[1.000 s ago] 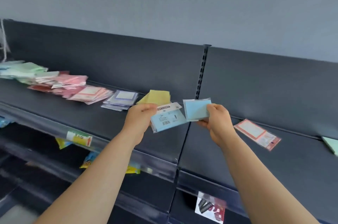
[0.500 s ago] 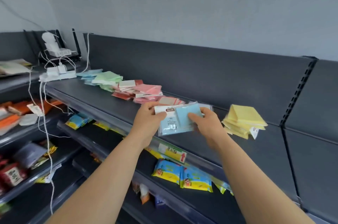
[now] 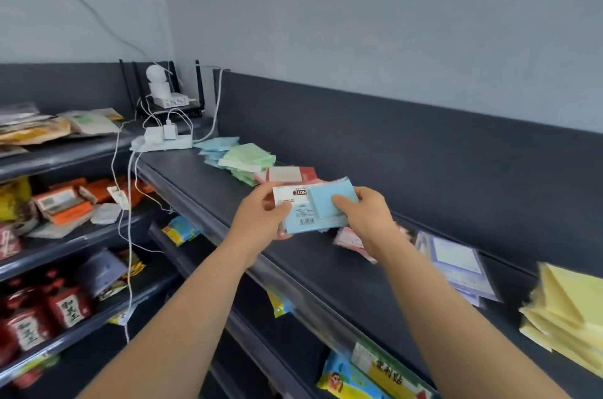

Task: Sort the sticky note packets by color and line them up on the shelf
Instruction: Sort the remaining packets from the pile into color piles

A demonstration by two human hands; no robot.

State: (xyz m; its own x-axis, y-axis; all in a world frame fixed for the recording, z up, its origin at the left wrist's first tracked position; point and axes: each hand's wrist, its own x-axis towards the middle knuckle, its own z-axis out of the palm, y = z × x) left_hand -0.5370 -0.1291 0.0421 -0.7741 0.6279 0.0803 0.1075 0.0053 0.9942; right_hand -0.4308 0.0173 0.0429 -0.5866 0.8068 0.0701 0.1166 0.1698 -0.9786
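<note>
Moved: since a second ago my view has swung left, and the two pale blue plastic-wrapped sticky note packets (image 3: 315, 214), then side by side, now overlap as one stack.
Left hand (image 3: 261, 219): grips the stack's left edge, thumb on top.
Right hand (image 3: 367, 219): pinches its right side.
Stack: in the air over the dark grey metal shelf (image 3: 326, 271), above loose pink packets (image 3: 350, 240).
Beyond: pale green packet pile (image 3: 251, 159), then the pale blue packet pile (image 3: 217, 145) beside a white power strip (image 3: 163, 141).
Advice: I'd square the edges, carry past green, and lay them flat on blue, clear of the power strip.
</note>
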